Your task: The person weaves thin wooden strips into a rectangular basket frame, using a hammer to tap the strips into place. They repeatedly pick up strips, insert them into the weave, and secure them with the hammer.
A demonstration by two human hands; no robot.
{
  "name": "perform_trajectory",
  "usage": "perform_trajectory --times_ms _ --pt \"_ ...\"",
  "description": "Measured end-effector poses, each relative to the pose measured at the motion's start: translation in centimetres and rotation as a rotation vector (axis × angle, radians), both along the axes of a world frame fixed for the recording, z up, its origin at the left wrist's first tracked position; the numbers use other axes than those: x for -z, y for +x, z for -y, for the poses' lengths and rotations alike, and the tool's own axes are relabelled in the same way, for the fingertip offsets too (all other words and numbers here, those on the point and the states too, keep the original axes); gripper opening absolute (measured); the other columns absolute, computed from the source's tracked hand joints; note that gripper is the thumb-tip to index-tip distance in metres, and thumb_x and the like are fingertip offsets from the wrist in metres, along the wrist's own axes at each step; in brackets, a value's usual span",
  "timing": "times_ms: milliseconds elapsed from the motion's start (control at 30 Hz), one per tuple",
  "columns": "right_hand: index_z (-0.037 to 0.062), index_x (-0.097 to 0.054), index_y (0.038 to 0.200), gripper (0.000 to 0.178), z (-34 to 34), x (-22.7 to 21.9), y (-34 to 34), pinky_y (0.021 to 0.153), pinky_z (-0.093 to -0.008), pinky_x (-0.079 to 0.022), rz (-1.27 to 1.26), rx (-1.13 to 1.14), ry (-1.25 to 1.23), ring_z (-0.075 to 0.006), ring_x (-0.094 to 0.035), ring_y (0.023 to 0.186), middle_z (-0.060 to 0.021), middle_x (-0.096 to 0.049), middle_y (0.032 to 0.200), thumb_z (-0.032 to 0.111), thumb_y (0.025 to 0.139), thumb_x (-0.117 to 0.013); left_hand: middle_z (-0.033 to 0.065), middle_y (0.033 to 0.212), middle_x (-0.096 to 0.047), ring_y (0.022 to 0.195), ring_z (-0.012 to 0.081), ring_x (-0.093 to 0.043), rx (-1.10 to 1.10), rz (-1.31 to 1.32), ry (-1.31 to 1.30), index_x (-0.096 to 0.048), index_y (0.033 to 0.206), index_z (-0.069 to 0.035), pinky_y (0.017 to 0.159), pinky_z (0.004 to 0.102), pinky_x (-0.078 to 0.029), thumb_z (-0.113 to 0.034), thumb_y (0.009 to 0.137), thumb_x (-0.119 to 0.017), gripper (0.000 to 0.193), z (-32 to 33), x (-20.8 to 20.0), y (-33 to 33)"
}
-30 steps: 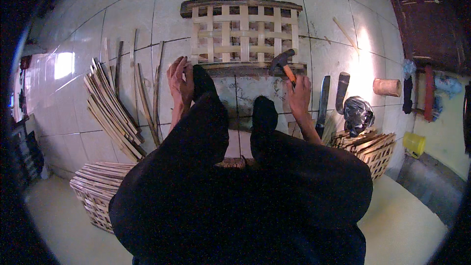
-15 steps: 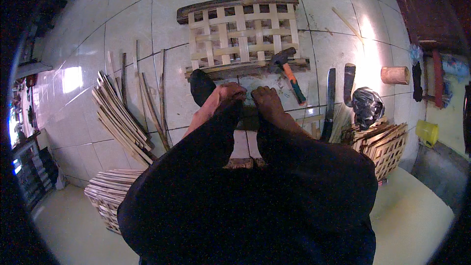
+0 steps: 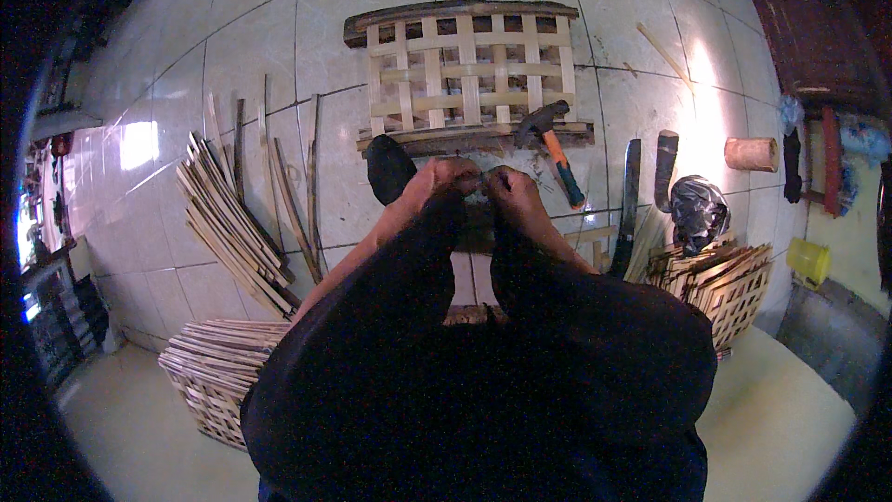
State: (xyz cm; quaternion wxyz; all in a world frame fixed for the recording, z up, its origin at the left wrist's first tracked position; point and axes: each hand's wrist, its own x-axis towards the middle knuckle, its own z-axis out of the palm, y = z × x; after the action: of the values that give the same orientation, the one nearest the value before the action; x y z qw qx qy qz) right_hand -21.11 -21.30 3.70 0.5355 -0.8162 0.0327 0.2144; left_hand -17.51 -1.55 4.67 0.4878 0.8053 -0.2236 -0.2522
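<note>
While the left hand [image 3: 452,174] and the right hand [image 3: 509,188] are close together just short of the woven lattice [image 3: 469,84], both look curled nearly closed, and whether they hold anything cannot be told. The lattice lies on the tiled floor [image 3: 325,51] beyond them, with dark bars [image 3: 465,8] along its near and far edges. An orange-handled hammer [image 3: 556,154] lies at its near right corner; loose slats [image 3: 237,218] fan out well to the left.
</note>
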Motion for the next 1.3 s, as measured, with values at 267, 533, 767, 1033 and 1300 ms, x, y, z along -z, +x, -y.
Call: perform_trajectory --times_ms 267,533,767,1033,1300 --pt "0.0017 -0.06 0.101 0.022 1.3 1.9 -0.3 0.075 -0.0424 -0.047 0.234 -0.267 -0.314 -0.0375 -0.059 0.089 -0.0202 -0.061 0.089 0.019 0.086 -0.059 0.0171 0.089 -0.066 0.081 0.0356 -0.065 -0.21 0.099 0.071 -0.064 0.095 -0.003 0.072 0.0391 -0.051 -0.017 0.083 -0.065 0.018 -0.4 0.6 0.2" --pt "0.0055 -0.061 0.109 0.028 -0.5 5.3 -0.4 0.08 -0.0464 -0.047 0.559 -0.438 -0.472 -0.0391 -0.057 0.094 -0.019 -0.059 0.1 0.018 0.084 -0.058 0.0173 0.096 -0.067 0.087 0.0333 -0.063 -0.347 -0.009 0.069 -0.065 0.107 -0.008 0.076 0.0413 -0.051 -0.024 0.086 -0.059 0.027 -0.5 3.8 0.0" --pt "0.0015 -0.06 0.102 0.022 -1.4 2.9 -0.4 0.074 -0.0431 -0.045 0.232 -0.301 -0.214 -0.0362 -0.059 0.082 -0.018 -0.063 0.086 0.017 0.09 -0.051 0.0187 0.086 -0.065 0.077 0.0407 -0.063 -0.175 0.174 0.064 -0.063 0.102 -0.009 0.066 0.0469 -0.051 -0.025 0.084 -0.058 0.024 0.2 5.1 0.2" --pt "0.0005 -0.058 0.101 0.038 -2.2 -2.6 1.0 0.07 -0.0319 -0.044 0.064 0.003 0.164 -0.0179 -0.053 0.077 -0.0061 -0.06 0.084 0.038 0.091 -0.059 0.0195 0.106 -0.062 0.099 0.0387 -0.06 -0.121 0.065 0.071 -0.057 0.112 -0.005 0.081 0.0456 -0.05 -0.027 0.095 -0.04 0.032 -0.4 1.6 -0.5" --pt "0.0026 -0.059 0.105 0.043 -1.2 -1.1 0.5 0.071 -0.0317 -0.045 -0.301 -0.03 0.234 -0.0181 -0.056 0.078 -0.0044 -0.061 0.09 0.043 0.09 -0.059 0.0166 0.126 -0.049 0.119 0.0254 -0.047 -0.13 0.172 -0.395 -0.048 0.129 -0.002 0.098 0.036 -0.038 -0.023 0.096 -0.041 0.04 -1.2 14.2 -3.2"
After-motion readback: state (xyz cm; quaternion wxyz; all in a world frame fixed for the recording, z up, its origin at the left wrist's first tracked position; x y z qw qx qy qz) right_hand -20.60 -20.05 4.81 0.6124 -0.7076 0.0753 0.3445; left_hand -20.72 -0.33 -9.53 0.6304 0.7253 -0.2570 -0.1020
